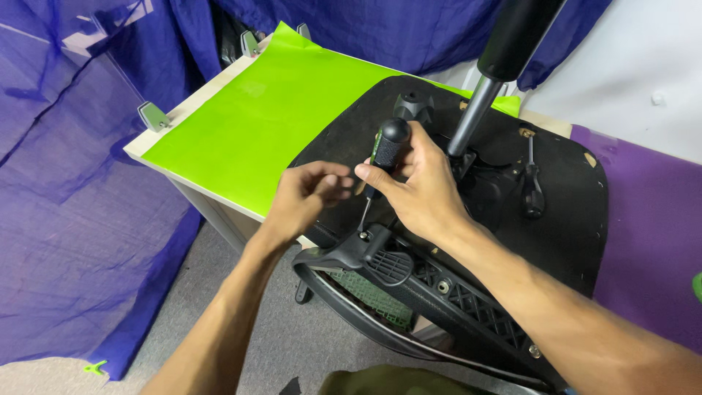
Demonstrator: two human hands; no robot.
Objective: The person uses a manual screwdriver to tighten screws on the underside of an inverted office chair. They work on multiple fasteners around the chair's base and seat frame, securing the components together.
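An upturned black office chair seat (563, 212) lies on a table covered with a bright green sheet (270, 124). My right hand (420, 183) grips a screwdriver (386, 146) with a black and green handle, held upright. Its tip rests on a screw at the black plastic armrest bracket (365, 252). My left hand (307, 194) hovers just left of the shaft, fingers curled and pinched together, holding nothing that I can see. The chair's gas cylinder (482, 95) rises behind my right hand.
A second tool (532, 183) with a black handle lies on the seat underside at the right. Blue fabric (80, 190) hangs at the left and back. A purple surface (651, 241) is at the right. Grey floor (285, 344) shows below the table edge.
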